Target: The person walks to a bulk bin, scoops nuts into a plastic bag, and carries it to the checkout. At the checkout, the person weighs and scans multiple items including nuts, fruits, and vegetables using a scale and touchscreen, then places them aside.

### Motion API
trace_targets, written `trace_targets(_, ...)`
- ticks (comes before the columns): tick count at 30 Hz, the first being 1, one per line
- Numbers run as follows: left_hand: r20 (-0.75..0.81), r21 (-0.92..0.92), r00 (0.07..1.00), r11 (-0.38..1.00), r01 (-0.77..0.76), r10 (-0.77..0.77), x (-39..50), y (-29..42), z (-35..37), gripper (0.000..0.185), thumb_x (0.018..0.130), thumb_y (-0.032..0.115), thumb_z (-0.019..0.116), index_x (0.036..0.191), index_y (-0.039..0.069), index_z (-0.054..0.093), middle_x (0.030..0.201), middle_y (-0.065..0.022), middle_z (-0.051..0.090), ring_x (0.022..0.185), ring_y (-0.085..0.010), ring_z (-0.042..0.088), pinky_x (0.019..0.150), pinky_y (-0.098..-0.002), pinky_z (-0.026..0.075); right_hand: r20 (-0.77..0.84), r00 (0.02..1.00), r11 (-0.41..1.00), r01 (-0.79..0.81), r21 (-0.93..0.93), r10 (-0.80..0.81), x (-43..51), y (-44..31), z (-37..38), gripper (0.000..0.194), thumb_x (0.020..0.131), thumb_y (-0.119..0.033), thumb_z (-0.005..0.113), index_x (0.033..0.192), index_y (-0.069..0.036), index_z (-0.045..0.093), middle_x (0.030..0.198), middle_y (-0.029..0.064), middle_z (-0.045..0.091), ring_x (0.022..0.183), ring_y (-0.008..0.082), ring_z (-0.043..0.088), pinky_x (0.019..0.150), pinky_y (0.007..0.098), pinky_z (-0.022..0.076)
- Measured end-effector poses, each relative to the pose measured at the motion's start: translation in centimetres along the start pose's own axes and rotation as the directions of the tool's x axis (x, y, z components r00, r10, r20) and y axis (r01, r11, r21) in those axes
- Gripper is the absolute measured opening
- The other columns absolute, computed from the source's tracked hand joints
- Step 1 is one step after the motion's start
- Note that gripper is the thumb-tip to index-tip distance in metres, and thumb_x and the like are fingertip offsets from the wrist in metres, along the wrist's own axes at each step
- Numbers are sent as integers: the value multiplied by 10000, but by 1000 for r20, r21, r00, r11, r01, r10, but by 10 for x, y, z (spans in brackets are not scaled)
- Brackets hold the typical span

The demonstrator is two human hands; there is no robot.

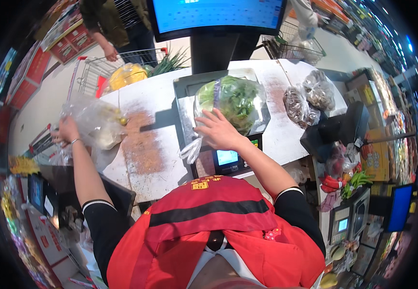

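Observation:
A clear plastic bag of leafy green vegetables (237, 97) with a purple band lies on the metal platform of a weighing scale (185, 90). My right hand (219, 130) rests with spread fingers on the near left side of this bag, beside its knotted end. Out at the left edge of the white counter (147, 188), my left hand (66, 130) is at a clear plastic bag of pale produce (100, 119); its fingers are bent at the plastic, and their grip is hard to make out. The scale's lit display (227, 157) faces me below my right hand.
Two bags of dark produce (319, 90) lie on the counter's right side. A monitor (216, 16) on a black post stands beyond the scale. Across the counter, a person stands by a shopping cart (122, 59) holding a yellow bag (127, 76); another cart (295, 47) is at the far right.

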State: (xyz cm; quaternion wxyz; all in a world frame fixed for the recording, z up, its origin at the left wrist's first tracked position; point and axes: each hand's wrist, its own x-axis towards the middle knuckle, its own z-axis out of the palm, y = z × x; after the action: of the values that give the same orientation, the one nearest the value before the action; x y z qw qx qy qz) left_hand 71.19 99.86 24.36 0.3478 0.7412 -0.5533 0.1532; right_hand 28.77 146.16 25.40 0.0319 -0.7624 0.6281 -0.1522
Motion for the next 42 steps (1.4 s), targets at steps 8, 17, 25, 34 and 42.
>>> trace_targets(8,362,-809,878,362,462,-313,23,-23,1,204,778,227,698,836,51,611,718,-21,563,675,-127,556,570,-240,418,142,988,757,-49,651,-58,4,54,-161,369,861,-255,625,1161,-41,613,1170,148,618,1134,303,571,987,408,432)
trace_targets(17,431,-890,872,269,368,232,-72,11,-86,109,844,13,561,946,48,570,813,23,552,736,-49,519,598,-189,381,-765,639,990,-139,-12,80,105,131,-236,284,855,-333,651,1006,-93,646,1277,160,538,1178,347,474,993,416,390)
trace_targets(25,636,-771,729,161,617,253,-110,24,-173,440,792,-66,497,1230,-37,525,873,-23,604,731,-81,559,701,-221,469,-782,622,873,-356,-334,-45,148,131,-244,366,822,-399,675,1023,-109,578,1333,109,502,1161,331,446,960,425,383)
trace_targets(34,581,-760,656,32,649,482,-140,50,-237,142,792,-82,487,804,59,471,753,-8,511,604,-85,504,586,-301,525,-793,544,958,-227,175,274,21,172,-145,242,830,-217,670,978,-35,610,893,104,633,874,285,582,835,393,436)
trace_targets(42,675,-538,374,77,839,636,-178,92,-264,208,779,-78,524,733,87,405,707,2,419,505,-69,393,436,-220,379,24,252,171,-722,671,968,-198,160,95,309,797,-42,587,1100,20,594,957,159,685,905,246,654,807,335,500)
